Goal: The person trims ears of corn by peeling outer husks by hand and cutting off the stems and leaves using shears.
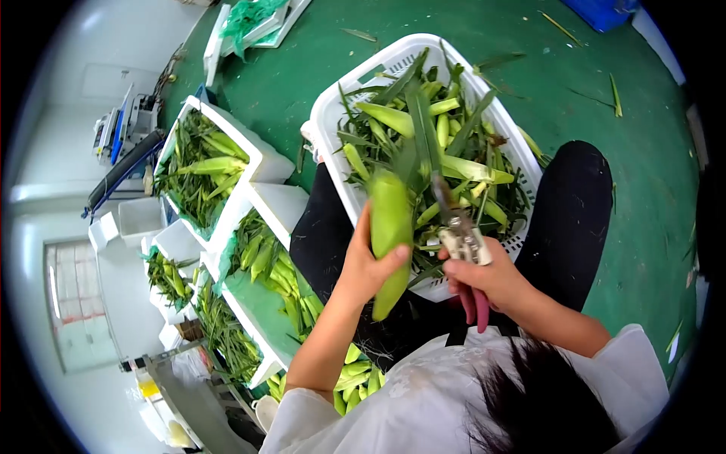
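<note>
My left hand (372, 261) is closed around an ear of corn (391, 227) in its green husk, its upper end a little blurred. In my right hand (491, 276) is a pair of pruning shears (463, 236) with pinkish-red handles, the blades pointing up and away from me. The shears are just right of the corn, apart from it. Beneath both hands stands a white plastic basket (338, 125) between my knees. Cut husk ends and leaves (389, 117) fill it. Whether the shears' blades are parted, I cannot tell.
To the left, white foam boxes (261, 163) hold unhusked corn and leaves (208, 163). More corn ears (355, 382) lie near my left elbow. Leaf scraps (616, 94) are scattered on the green floor (643, 227). A blue container (601, 11) is at the top right.
</note>
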Demonstrator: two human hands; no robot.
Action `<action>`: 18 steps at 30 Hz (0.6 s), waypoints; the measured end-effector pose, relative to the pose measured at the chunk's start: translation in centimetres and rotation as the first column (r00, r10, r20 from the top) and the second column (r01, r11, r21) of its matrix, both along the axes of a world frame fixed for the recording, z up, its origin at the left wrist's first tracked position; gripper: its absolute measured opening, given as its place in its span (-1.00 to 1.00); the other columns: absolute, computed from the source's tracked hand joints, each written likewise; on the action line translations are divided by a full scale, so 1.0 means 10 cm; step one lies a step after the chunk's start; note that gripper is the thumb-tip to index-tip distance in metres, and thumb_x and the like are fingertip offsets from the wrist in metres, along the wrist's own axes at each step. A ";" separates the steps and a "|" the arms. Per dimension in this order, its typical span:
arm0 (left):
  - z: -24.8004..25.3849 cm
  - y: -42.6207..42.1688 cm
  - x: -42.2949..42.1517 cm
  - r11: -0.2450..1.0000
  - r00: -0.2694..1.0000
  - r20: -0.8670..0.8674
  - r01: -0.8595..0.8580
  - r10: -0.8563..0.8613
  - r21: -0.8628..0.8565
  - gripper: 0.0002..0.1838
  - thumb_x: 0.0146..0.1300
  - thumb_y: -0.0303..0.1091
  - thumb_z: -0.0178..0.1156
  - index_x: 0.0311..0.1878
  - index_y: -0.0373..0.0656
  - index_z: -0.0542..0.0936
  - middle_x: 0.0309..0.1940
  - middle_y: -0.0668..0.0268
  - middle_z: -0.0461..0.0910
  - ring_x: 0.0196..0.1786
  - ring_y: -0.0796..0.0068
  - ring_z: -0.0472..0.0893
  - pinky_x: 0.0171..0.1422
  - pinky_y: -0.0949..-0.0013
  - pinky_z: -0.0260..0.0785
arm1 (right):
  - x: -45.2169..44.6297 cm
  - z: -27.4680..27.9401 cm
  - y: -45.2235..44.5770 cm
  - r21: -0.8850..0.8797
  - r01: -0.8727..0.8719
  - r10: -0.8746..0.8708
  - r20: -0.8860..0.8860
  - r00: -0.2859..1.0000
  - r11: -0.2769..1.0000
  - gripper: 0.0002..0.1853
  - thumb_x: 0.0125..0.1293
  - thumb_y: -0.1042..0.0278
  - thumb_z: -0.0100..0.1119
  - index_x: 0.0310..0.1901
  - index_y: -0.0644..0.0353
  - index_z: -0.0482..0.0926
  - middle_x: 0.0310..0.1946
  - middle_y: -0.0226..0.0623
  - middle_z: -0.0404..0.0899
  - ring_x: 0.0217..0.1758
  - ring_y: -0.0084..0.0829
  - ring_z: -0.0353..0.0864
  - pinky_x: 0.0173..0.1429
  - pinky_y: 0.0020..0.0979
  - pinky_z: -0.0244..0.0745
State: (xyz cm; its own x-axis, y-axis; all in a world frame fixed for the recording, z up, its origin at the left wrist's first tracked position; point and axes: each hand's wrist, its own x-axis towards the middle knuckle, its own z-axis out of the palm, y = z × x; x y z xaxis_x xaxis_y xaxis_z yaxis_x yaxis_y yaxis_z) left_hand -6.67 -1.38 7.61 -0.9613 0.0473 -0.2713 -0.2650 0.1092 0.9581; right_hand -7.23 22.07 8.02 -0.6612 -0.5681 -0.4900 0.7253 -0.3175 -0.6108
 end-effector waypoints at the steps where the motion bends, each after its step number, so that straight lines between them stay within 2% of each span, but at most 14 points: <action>1: 0.00 -0.04 -0.04 0.995 0.997 0.058 -0.064 0.059 0.083 -0.07 0.18 0.01 0.42 0.46 -0.26 0.21 -0.02 0.18 0.57 0.07 0.34 0.58 0.18 0.22 0.44 | 0.04 -0.02 0.03 -0.025 0.021 -0.021 0.006 1.000 0.999 -0.73 0.29 0.37 0.34 -0.06 0.27 0.52 -0.39 -0.40 0.56 -0.46 -0.57 0.57 -0.33 -0.51 0.56; 2: 0.12 0.01 -0.12 0.951 0.983 0.040 -0.182 0.177 0.249 -0.18 0.21 0.03 0.39 0.38 -0.24 0.29 -0.01 0.19 0.56 0.10 0.29 0.57 0.22 0.17 0.43 | 0.05 0.02 0.13 -0.090 -0.056 0.068 0.141 0.988 0.994 -0.62 0.29 0.40 0.32 0.09 0.29 0.46 -0.29 -0.35 0.58 -0.36 -0.54 0.60 -0.23 -0.46 0.60; 4: 0.11 -0.07 -0.22 0.806 0.908 0.065 -0.398 0.413 0.438 -0.33 0.30 0.00 0.32 0.31 -0.19 0.35 0.03 0.19 0.55 0.16 0.25 0.54 0.31 0.13 0.39 | 0.20 -0.08 0.10 -0.158 0.004 -0.001 0.017 1.000 0.987 -0.46 0.28 0.42 0.32 0.25 0.29 0.36 -0.14 -0.31 0.57 -0.21 -0.52 0.61 -0.09 -0.42 0.61; 5: 0.07 -0.13 -0.26 0.720 0.870 0.048 -0.436 0.491 0.540 -0.43 0.38 -0.03 0.25 0.27 -0.19 0.39 0.09 0.21 0.53 0.22 0.24 0.51 0.39 0.07 0.34 | 0.24 -0.11 0.17 -0.095 -0.111 0.110 -0.018 0.994 0.989 -0.36 0.28 0.41 0.34 0.34 0.27 0.29 -0.01 -0.35 0.53 -0.04 -0.53 0.56 0.10 -0.42 0.53; 6: 0.06 -0.17 -0.29 0.673 0.827 0.045 -0.486 0.560 0.557 -0.42 0.40 -0.01 0.22 0.29 -0.20 0.38 0.11 0.23 0.53 0.26 0.26 0.49 0.42 0.05 0.30 | 0.31 -0.11 0.19 -0.040 -0.155 0.153 -0.054 0.987 0.987 -0.34 0.28 0.38 0.35 0.37 0.24 0.27 0.03 -0.37 0.50 0.05 -0.54 0.49 0.21 -0.44 0.42; 8: 0.06 -0.13 -0.30 0.541 0.701 0.012 -0.561 0.713 0.626 -0.46 0.38 -0.05 0.26 0.23 -0.21 0.38 0.15 0.18 0.51 0.28 0.25 0.46 0.40 0.04 0.33 | 0.36 -0.05 0.18 0.031 -0.271 0.272 -0.072 0.959 0.962 -0.32 0.29 0.34 0.36 0.38 0.20 0.27 0.06 -0.38 0.47 0.12 -0.55 0.44 0.26 -0.44 0.35; 9: 0.06 -0.09 -0.28 0.507 0.680 0.024 -0.569 0.733 0.647 -0.47 0.40 -0.04 0.25 0.23 -0.20 0.38 0.17 0.18 0.50 0.31 0.25 0.45 0.42 0.04 0.31 | 0.39 -0.09 0.14 0.084 -0.297 0.304 -0.086 0.949 0.951 -0.27 0.27 0.24 0.39 0.39 0.21 0.25 0.08 -0.31 0.46 0.15 -0.50 0.45 0.27 -0.40 0.36; 12: 0.04 0.16 -0.13 0.426 0.633 0.069 -0.593 0.771 0.684 -0.47 0.44 0.01 0.17 0.26 -0.17 0.37 0.25 0.21 0.45 0.37 0.27 0.41 0.51 0.05 0.21 | 0.29 -0.12 -0.10 0.328 -0.257 0.330 -0.191 0.924 0.909 -0.17 0.21 0.13 0.44 0.40 0.27 0.21 0.10 -0.20 0.45 0.17 -0.38 0.46 0.30 -0.34 0.35; 13: -0.03 0.29 -0.05 0.424 0.621 0.074 -0.612 0.780 0.667 -0.42 0.42 0.06 0.18 0.26 -0.18 0.39 0.24 0.24 0.47 0.36 0.30 0.42 0.52 0.09 0.19 | 0.27 -0.31 -0.21 0.394 -0.127 0.257 -0.297 0.920 0.910 -0.09 0.16 0.08 0.48 0.39 0.36 0.19 0.13 -0.06 0.44 0.20 -0.25 0.46 0.32 -0.28 0.35; 14: -0.09 0.40 0.02 0.420 0.604 0.077 -0.634 0.793 0.650 -0.38 0.39 0.11 0.20 0.27 -0.19 0.40 0.23 0.26 0.49 0.35 0.32 0.43 0.53 0.13 0.17 | 0.22 -0.41 -0.32 0.479 0.151 0.103 -0.464 0.880 0.865 -0.03 0.06 0.10 0.53 0.37 0.42 0.19 0.14 0.07 0.45 0.21 -0.11 0.49 0.35 -0.22 0.35; 15: -0.12 0.48 0.07 0.425 0.627 0.090 -0.619 0.774 0.660 -0.37 0.36 0.16 0.22 0.24 -0.16 0.43 0.23 0.28 0.50 0.33 0.32 0.45 0.50 0.17 0.22 | 0.16 -0.52 -0.38 0.584 0.363 0.153 -0.652 0.743 0.727 -0.04 0.00 0.12 0.55 0.34 0.42 0.22 0.12 0.10 0.47 0.19 -0.05 0.51 0.33 -0.20 0.39; 16: -0.12 0.49 0.07 0.392 0.621 0.127 -0.625 0.773 0.675 -0.38 0.35 0.16 0.23 0.23 -0.15 0.44 0.22 0.28 0.51 0.32 0.32 0.45 0.49 0.17 0.23 | 0.10 -0.56 -0.43 0.592 0.573 0.251 -0.787 0.564 0.566 -0.04 -0.05 0.15 0.56 0.32 0.43 0.26 0.09 0.14 0.48 0.17 0.01 0.53 0.31 -0.17 0.42; 18: -0.10 0.47 0.05 0.321 0.607 0.205 -0.642 0.768 0.697 -0.39 0.34 0.17 0.24 0.20 -0.13 0.46 0.20 0.29 0.52 0.31 0.32 0.46 0.46 0.19 0.26 | -0.01 -0.56 -0.37 0.582 0.465 0.226 -0.753 0.619 0.667 -0.09 -0.12 0.19 0.57 0.26 0.42 0.34 0.04 0.15 0.52 0.08 0.06 0.57 0.22 -0.16 0.49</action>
State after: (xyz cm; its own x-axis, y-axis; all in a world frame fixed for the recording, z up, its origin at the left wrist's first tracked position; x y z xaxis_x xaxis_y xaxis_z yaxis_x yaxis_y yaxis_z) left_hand -6.13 3.29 6.58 -0.7411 -0.5724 -0.3509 0.2184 -0.6997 0.6802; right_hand -7.30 18.41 2.42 -0.9835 -0.1802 0.0163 -0.0859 0.3855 -0.9187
